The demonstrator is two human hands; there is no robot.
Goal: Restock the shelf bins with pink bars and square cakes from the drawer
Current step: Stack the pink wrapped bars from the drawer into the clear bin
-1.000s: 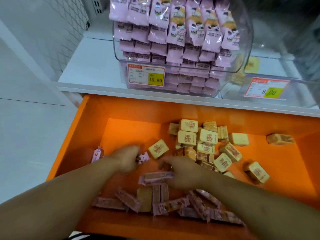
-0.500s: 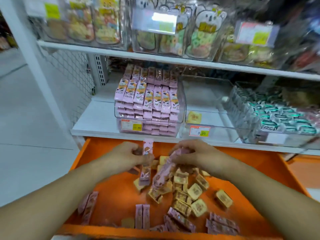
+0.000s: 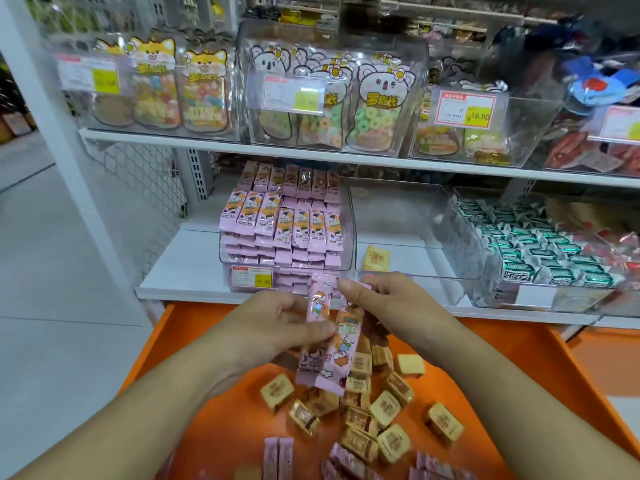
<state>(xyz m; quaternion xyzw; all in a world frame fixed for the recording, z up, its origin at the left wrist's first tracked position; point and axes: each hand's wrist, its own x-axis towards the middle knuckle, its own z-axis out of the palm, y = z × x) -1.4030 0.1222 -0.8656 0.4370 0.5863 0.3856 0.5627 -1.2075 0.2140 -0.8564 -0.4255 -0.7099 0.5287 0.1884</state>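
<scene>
Now both hands, left hand (image 3: pixel 277 327) and right hand (image 3: pixel 384 303), pinch pink bars (image 3: pixel 341 351) above the drawer (image 3: pixel 519 368).

Both forearms reach forward from the near edge and converge at centre. The left hand (image 3: pixel 277 323) curls its fingers, thumb pinching across. The right hand (image 3: pixel 384 303) is raised slightly farther, fingers curled, thumb forward.
</scene>
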